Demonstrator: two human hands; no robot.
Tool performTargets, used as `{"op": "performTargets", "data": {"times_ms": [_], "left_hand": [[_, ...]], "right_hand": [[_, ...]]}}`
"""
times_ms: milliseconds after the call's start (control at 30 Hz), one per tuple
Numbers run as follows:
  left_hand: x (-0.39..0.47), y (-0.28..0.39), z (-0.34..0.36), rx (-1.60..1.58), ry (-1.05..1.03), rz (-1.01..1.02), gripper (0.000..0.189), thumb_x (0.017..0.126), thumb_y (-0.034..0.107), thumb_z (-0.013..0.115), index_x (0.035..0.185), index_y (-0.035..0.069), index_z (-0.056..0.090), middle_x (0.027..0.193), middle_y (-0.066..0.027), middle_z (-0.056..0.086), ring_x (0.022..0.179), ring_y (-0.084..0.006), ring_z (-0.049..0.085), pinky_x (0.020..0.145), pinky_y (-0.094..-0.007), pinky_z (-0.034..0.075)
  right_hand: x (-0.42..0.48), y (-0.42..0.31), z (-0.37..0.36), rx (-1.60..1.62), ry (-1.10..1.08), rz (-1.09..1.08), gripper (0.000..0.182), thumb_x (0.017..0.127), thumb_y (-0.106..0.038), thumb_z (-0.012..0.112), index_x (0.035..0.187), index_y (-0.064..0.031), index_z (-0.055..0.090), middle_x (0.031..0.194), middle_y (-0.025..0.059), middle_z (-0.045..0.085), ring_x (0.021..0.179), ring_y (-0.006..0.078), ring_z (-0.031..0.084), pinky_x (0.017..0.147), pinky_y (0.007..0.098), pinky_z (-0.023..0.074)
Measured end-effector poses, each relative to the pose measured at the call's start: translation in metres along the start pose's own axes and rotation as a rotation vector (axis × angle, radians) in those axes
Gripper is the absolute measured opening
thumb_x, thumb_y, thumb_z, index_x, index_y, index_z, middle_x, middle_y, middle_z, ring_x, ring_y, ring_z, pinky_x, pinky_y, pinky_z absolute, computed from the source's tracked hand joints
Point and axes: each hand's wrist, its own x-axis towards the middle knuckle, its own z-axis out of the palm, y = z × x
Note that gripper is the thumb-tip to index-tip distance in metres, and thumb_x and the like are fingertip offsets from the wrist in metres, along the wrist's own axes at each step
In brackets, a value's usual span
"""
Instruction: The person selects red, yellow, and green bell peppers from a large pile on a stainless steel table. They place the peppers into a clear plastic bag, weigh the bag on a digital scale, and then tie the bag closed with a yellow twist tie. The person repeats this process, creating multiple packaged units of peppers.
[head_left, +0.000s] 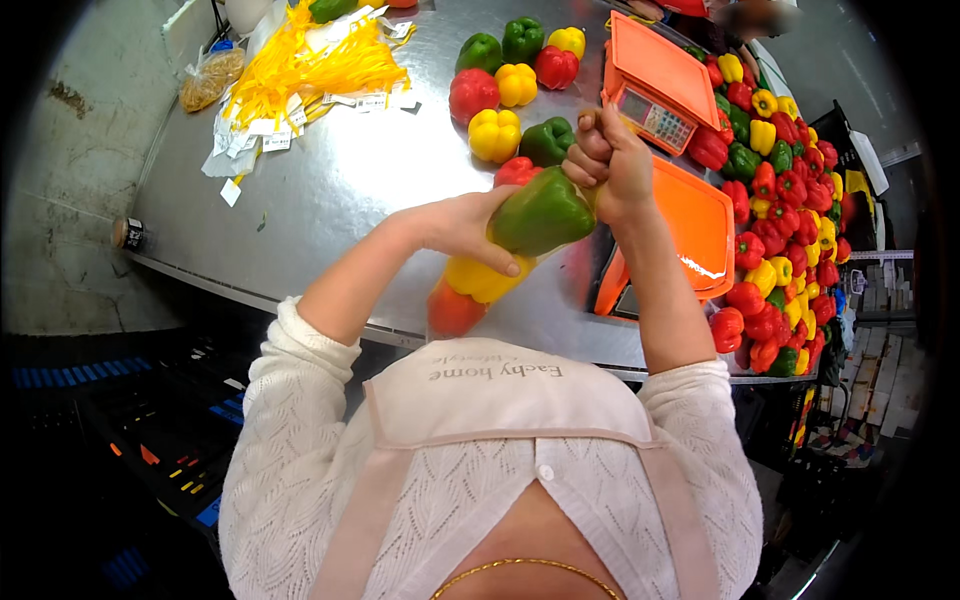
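My left hand (476, 229) wraps around a see-through bag of bell peppers, lifted over the front of the steel table. Inside it sit a green bell pepper (544, 211) at the upper end, a yellow bell pepper (472, 279) in the middle and a red bell pepper (453, 309) at the lower end. My right hand (609, 161) is closed in a fist around the gathered end of the bag, just beyond the green pepper. Whether the bag is film or fine mesh cannot be told. Behind my hands, several loose bell peppers (494, 136) lie on the table.
Two orange scales, one farther (664, 71) and one nearer (694, 225), stand at the right. Beyond them lies a large pile of bell peppers (784, 217). Yellow net bags with white labels (322, 67) are heaped on the steel table (300, 210). A jar (129, 233) stands at the left edge.
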Motion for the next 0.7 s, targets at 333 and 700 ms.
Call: {"op": "performTargets", "data": {"times_ms": [333,700], "left_hand": [[-0.060,-0.036,0.057,0.469,0.381,-0.315,0.108,0.071,0.039,0.082,0.154,0.007,0.020,0.141,-0.0244,0.045,0.126,-0.0371,0.049,0.104,-0.0448,0.043],[-0.061,-0.034,0.059,0.423,0.257,-0.305,0.111,0.067,0.035,0.084,0.154,0.016,0.018,0.113,-0.0216,0.059,0.100,-0.0392,0.061,0.087,-0.0442,0.051]], "right_hand": [[-0.005,0.060,-0.096,0.023,0.469,-0.214,0.033,0.103,-0.033,0.044,0.087,-0.0046,0.051,0.054,-0.0049,0.026,0.042,0.0074,0.022,0.040,0.0257,0.0196],[0.022,0.116,-0.153,-0.045,0.680,0.051,0.035,0.104,-0.033,0.044,0.086,-0.0034,0.052,0.053,-0.0052,0.029,0.041,0.0072,0.022,0.040,0.0260,0.0162]]}}
